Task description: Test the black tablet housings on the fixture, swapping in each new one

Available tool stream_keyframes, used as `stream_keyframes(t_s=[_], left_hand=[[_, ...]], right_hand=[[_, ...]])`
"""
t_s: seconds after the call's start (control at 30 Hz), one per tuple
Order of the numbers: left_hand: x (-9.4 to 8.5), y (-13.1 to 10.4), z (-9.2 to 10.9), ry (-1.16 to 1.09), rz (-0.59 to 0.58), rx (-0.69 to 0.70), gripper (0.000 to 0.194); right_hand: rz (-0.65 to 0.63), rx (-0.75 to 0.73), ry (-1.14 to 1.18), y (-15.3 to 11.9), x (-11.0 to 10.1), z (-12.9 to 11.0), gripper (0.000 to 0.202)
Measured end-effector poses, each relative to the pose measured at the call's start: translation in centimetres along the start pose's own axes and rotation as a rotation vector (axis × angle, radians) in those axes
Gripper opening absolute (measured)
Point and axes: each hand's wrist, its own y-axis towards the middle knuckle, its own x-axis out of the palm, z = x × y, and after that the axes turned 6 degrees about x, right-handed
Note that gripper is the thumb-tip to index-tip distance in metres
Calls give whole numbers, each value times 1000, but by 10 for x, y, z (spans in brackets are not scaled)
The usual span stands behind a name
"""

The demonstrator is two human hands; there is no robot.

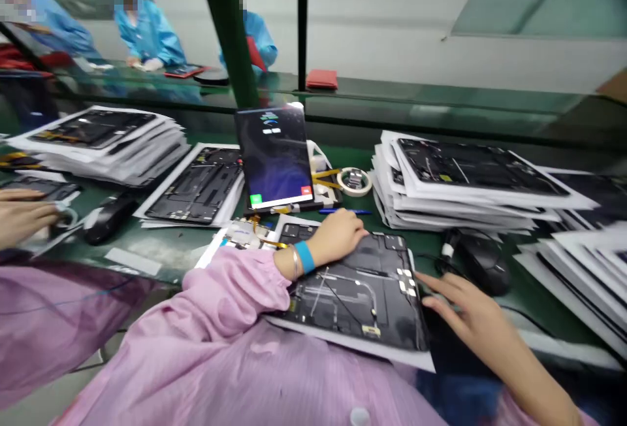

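In front of me lies a black tablet housing [343, 308] on white paper sheets, its inner side up, with thin cables and small pale pads on it. My left hand [337, 236], with a blue wristband [304, 257], rests over the housing's upper part. Its fingers are curled down and closed; what they hold, if anything, is hidden. At the housing's right edge is my right hand [463, 308], thumb and forefinger apart, fingertips at or touching the edge. Behind the housing a lit tablet screen [277, 158] stands tilted.
Paper-layered housings form stacks at left [117, 151], right [460, 204] and far right [582, 276]. A mouse [482, 266], a tape roll [354, 181] and a blue pen [345, 212] lie nearby. A neighbour's hand [27, 217] is at left, near another mouse [108, 218]. Blue-clad people work across the bench.
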Motion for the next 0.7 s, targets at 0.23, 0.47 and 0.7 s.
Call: stream_keyframes(t_s=[0.23,0.47,0.7], left_hand=[[5,-2,-8,-171,-36,-31,29],[4,-3,-8,-185,-51,-42,30],[5,-1,-7,-162,-40,-38,28]], right_hand=[[-121,442,609,-5,-4,-17,32],[0,289,382,-1,6,-28,10],[57,176,350,2,12,-22,13]])
